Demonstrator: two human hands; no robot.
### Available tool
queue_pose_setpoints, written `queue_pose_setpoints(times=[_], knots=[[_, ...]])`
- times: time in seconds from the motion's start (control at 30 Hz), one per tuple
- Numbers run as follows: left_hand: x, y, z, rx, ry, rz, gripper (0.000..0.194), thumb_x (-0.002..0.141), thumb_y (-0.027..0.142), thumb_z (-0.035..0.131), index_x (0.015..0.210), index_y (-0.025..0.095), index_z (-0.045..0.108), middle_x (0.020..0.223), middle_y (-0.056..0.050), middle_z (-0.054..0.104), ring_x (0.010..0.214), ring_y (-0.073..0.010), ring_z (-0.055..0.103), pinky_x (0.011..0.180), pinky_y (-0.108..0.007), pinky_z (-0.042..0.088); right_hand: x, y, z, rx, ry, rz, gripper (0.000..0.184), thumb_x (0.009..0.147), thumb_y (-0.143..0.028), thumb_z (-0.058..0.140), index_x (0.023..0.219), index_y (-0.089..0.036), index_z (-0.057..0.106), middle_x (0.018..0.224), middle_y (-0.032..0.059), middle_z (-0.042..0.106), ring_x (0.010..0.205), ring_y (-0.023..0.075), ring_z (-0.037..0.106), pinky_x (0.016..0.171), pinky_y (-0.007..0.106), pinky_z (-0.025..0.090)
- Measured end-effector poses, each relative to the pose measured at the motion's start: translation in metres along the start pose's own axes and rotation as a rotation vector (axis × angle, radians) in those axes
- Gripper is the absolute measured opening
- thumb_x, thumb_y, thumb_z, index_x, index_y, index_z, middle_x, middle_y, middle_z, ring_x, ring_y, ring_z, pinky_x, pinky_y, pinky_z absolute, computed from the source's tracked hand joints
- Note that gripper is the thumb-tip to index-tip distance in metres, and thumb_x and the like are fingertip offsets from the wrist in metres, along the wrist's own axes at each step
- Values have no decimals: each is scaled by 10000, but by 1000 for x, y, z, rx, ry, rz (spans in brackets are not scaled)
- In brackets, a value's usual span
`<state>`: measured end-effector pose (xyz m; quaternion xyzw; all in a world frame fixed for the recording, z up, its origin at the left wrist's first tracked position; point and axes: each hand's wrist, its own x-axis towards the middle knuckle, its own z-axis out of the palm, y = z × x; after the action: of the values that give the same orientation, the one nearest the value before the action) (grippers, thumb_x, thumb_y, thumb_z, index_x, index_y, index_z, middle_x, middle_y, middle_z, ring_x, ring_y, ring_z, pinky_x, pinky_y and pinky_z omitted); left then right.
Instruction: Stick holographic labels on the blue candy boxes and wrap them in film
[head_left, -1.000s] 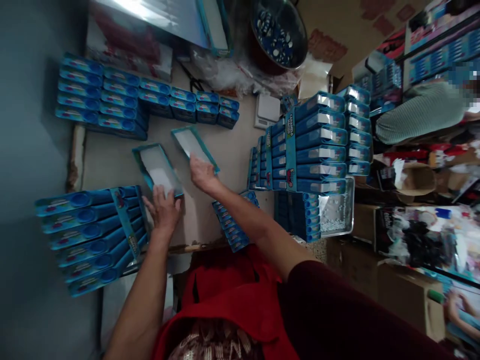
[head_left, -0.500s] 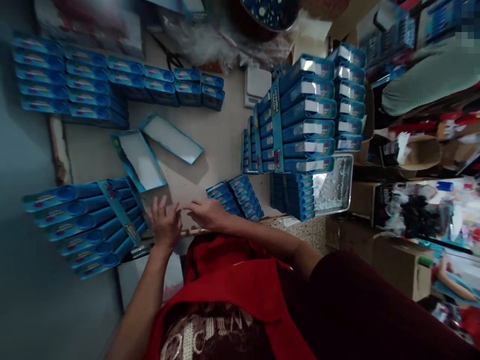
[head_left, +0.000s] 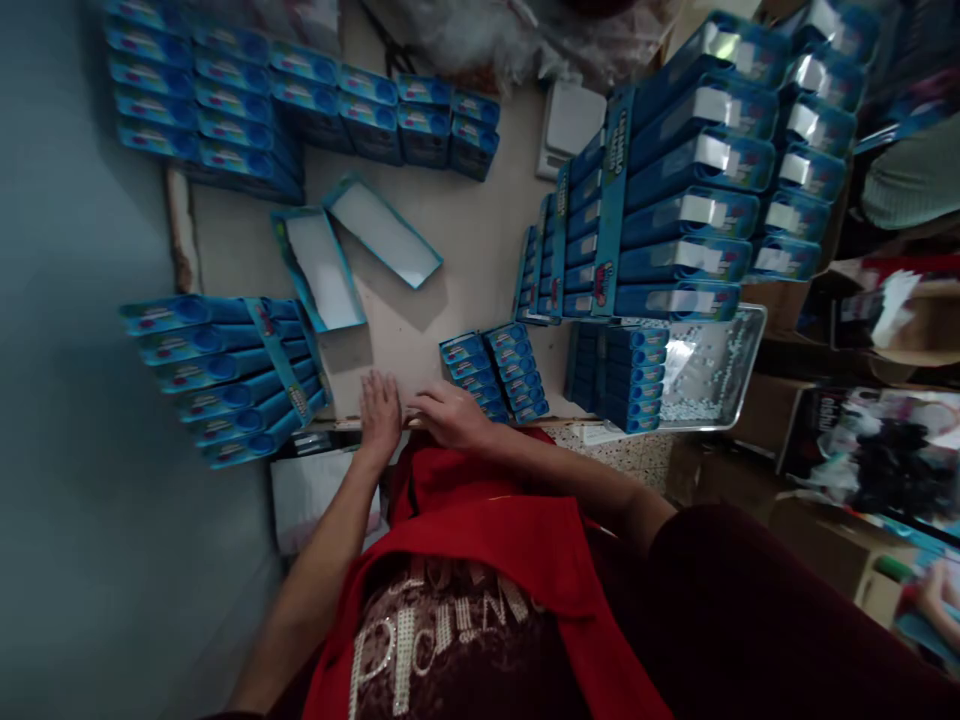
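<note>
My left hand (head_left: pixel 381 415) lies on the front edge of the pale table (head_left: pixel 480 255), its fingers stretched out and close together. Just to its right is my right hand (head_left: pixel 452 415), fingers curled and thumb side toward the left hand. Whatever the right fingertips may pinch is too small to make out. Two lidless blue boxes with white insides, one upright-angled (head_left: pixel 324 268) and one slanted (head_left: pixel 386 232), rest beyond my left hand. Beside my right hand stand two short stacks of small blue packs (head_left: pixel 495 375).
Banded blue cartons (head_left: pixel 225 370) stand at the left, taller banded stacks (head_left: pixel 675 200) at the right. A row of blue cartons (head_left: pixel 367 105) lines the back. A white scale (head_left: pixel 570 125) and a metal tray (head_left: pixel 759 345) with small pale pieces are also there.
The view has shifted, so the table's things appear farther right and higher. My left hand's raised, spread fingers have come down flat, and the hand has moved slightly right along the table edge.
</note>
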<state>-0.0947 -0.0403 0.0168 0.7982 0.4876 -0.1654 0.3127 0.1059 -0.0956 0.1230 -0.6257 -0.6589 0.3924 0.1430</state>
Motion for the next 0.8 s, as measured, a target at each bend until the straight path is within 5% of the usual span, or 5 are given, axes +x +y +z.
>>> queue_pose_setpoints(times=[0.17, 0.37, 0.5, 0.63, 0.8], knots=[[-2, -3, -2, -54, 16, -26, 860, 920, 246, 790, 1687, 105, 429, 1817, -264, 258, 1725, -416, 168, 1358, -557, 287, -64, 26, -3, -83, 185, 70, 350, 1080, -261, 544, 1368, -252, 742, 1467, 160, 661, 1388, 280, 586, 1218, 486, 472], [1, 3, -4, 0, 59, -94, 927, 845, 252, 892, 1669, 204, 471, 1803, -248, 314, 1699, -415, 258, 1345, -623, 288, -133, 73, -21, -216, 418, 459, 581, 1048, -443, 581, 1563, -177, 554, 1650, 258, 475, 1582, 359, 441, 1278, 599, 424], [4, 15, 0, 21, 83, -139, 1113, 792, 193, 914, 1743, 163, 336, 1809, -286, 260, 1693, -442, 259, 1373, -623, 211, -157, 95, -22, -247, 528, 660, 793, 1015, -562, 577, 1673, -168, 375, 1711, 332, 365, 1646, 440, 359, 1196, 710, 472], [10, 13, 6, -10, 43, -147, 1158, 788, 177, 906, 1764, 167, 285, 1855, -263, 50, 1732, -455, 42, 1379, -606, 196, -138, 98, -14, -297, 519, 502, 772, 1027, -530, 580, 1702, -220, 366, 1783, 303, 271, 1704, 441, 250, 1229, 750, 422], [16, 9, 11, 9, 64, -197, 1214, 734, 158, 948, 1759, 219, 302, 1858, -239, 83, 1729, -460, 62, 1364, -643, 219, -87, 81, -6, -287, 325, 214, 610, 1036, -465, 599, 1617, -292, 535, 1795, 206, 331, 1712, 404, 249, 1306, 723, 357]])
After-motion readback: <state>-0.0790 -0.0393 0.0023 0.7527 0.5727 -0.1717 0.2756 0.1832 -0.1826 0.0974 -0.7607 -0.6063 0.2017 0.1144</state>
